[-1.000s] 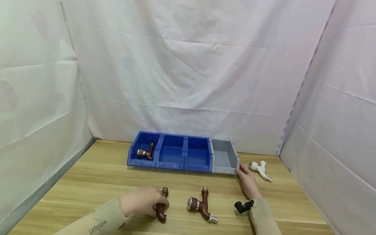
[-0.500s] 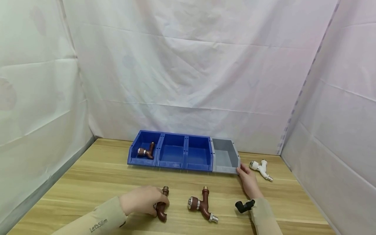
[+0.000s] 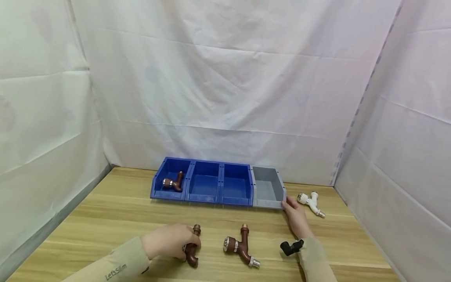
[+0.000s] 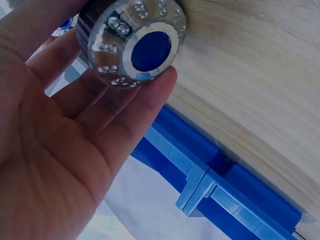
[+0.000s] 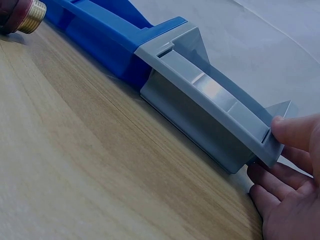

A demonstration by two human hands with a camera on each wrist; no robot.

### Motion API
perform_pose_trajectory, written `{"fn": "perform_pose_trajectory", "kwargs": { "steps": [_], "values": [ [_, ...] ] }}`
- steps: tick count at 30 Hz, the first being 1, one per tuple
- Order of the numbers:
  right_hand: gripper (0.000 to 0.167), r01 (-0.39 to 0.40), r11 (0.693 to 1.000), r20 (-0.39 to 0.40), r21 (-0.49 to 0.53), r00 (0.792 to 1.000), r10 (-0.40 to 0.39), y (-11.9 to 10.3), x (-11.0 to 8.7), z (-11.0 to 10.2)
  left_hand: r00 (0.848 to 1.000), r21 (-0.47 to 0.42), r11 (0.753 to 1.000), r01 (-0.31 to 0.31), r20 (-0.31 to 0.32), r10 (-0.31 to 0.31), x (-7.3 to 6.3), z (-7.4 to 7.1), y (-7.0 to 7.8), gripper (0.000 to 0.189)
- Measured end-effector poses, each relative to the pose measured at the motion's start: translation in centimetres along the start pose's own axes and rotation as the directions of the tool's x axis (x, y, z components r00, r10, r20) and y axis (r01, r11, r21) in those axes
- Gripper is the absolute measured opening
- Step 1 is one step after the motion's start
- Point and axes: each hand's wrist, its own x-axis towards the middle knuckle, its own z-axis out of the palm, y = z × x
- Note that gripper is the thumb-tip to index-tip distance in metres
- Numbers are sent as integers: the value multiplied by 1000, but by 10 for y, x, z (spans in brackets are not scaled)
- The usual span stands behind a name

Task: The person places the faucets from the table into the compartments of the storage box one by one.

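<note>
Basically, nothing has moved under your hands over the last second; only the head view has drifted a touch. I'd judge the work to be at a pause, with the grip made and no lift evident. Nearest you, your left hand (image 3: 172,241) has its thumb and fingers curled round a held brown tap (image 3: 192,258), back of the hand upward, forearm coming in from the lower left. In the left wrist view, a fingertip touches the edge of that tap's silver knob (image 4: 150,50), which has a blue centre. I can't tell whether the tap rests its full weight on the tabletop (image 3: 116,203). To its right, a second brown tap (image 3: 243,248) lies untouched, knob toward your left hand. Farther out, your right hand (image 3: 297,217) reaches forward and pinches the near right corner of the grey bin (image 3: 269,204), thumb on top of the lip and fingers beneath; that looks like steadying. The white tap (image 3: 312,202) lies near that hand, on its right and apart from it. Three blue bins (image 3: 206,197) run leftward from the grey one, side by side, and the leftmost holds a third brown tap (image 3: 178,182). Behind everything hangs a pale cloth (image 3: 225,78).
</note>
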Motion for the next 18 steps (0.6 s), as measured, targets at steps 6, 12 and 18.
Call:
{"fn": "perform_pose_trajectory", "kwargs": {
  "steps": [6,12,18],
  "values": [
    [56,2,1000,1,25,1000,-3,-1,0,1,1000,22,1000,3,2,-3,1,-1,2,37],
    [55,11,1000,-6,24,1000,-11,-4,-3,3,1000,41,999,-3,5,3,1,-3,1,36],
    [55,5,999,3,48,1000,-5,-4,-3,3,1000,50,999,9,11,-9,1,-3,2,40]
  ]
}}
